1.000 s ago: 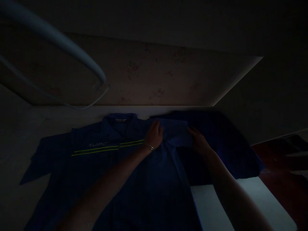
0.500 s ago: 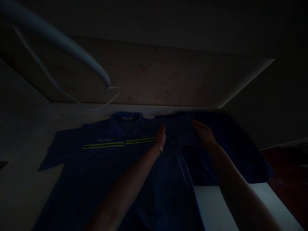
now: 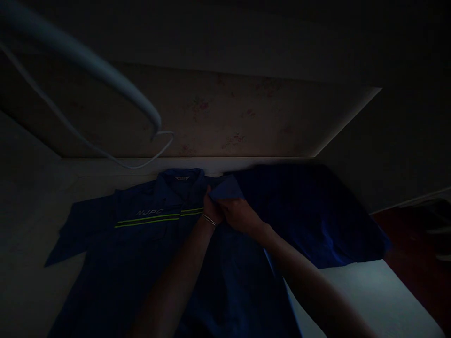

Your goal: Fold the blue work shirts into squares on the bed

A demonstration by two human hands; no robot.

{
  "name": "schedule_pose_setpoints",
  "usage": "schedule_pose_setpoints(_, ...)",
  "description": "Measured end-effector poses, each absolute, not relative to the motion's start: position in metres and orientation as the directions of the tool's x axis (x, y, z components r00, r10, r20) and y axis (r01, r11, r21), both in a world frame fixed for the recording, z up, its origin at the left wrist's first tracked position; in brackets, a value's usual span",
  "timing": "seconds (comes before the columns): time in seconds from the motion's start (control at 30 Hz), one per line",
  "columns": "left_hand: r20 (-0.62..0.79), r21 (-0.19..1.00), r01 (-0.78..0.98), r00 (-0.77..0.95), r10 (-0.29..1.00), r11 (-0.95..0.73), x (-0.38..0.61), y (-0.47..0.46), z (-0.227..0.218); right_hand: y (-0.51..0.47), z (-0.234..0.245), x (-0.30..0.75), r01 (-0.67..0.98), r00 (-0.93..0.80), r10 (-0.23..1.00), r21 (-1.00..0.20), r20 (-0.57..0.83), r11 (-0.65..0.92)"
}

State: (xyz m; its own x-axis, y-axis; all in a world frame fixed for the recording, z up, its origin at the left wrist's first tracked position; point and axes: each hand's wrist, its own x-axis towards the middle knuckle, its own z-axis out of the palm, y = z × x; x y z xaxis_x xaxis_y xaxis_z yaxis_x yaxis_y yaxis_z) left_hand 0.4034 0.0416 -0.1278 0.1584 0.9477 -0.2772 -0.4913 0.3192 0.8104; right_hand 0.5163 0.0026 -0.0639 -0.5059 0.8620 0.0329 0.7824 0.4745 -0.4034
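Observation:
A dark blue work shirt (image 3: pixel 141 244) with two yellow-green stripes and pale lettering lies flat on a white surface (image 3: pixel 369 295) in dim light. Its right sleeve (image 3: pixel 227 188) is folded inward over the chest. My left hand (image 3: pixel 212 211), a bracelet on its wrist, presses on the shirt just under the folded sleeve. My right hand (image 3: pixel 239 215) lies right beside it, fingers closed on the sleeve's cloth. Another dark blue garment (image 3: pixel 310 211) lies to the right, partly under the shirt.
A pale curved tube and thin cord (image 3: pixel 105 80) hang close to the camera at upper left. A faded floral wall (image 3: pixel 229 112) rises behind the surface. Dark red floor (image 3: pixel 416 239) shows at the right.
My right hand has moved left with the sleeve, folding it over the shirt's chest until it meets my left hand. My left hand shifted slightly left and down.

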Motion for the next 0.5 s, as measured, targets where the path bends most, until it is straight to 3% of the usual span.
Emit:
schedule_pose_setpoints(0.13,-0.396,0.635,-0.645,0.202,0.896,0.426,0.388,0.033,-0.124,-0.007,-0.077,0.508,0.717,-0.584,0.812,-0.462,0.012,0.522)
schedule_pose_setpoints(0.2,-0.402,0.673,-0.619,0.153,0.903,0.404,0.385,0.029,-0.124,-0.006,-0.077,0.508,0.647,-0.63,0.775,-0.526,0.036,0.551)
schedule_pose_setpoints(0.27,-0.398,0.721,-0.592,0.073,0.914,0.361,0.384,0.024,-0.125,0.001,-0.076,0.51,0.636,-0.586,0.797,-0.525,0.148,0.565)
schedule_pose_setpoints(0.4,-0.425,0.762,-0.557,-0.045,0.904,0.331,0.373,0.004,-0.127,0.028,-0.091,0.518,0.842,-0.312,0.871,-0.314,0.381,0.439)
schedule_pose_setpoints(0.5,-0.45,0.809,-0.482,-0.136,0.883,0.337,0.338,-0.014,-0.123,0.044,-0.123,0.522,0.929,-0.286,0.899,-0.136,0.331,0.345)
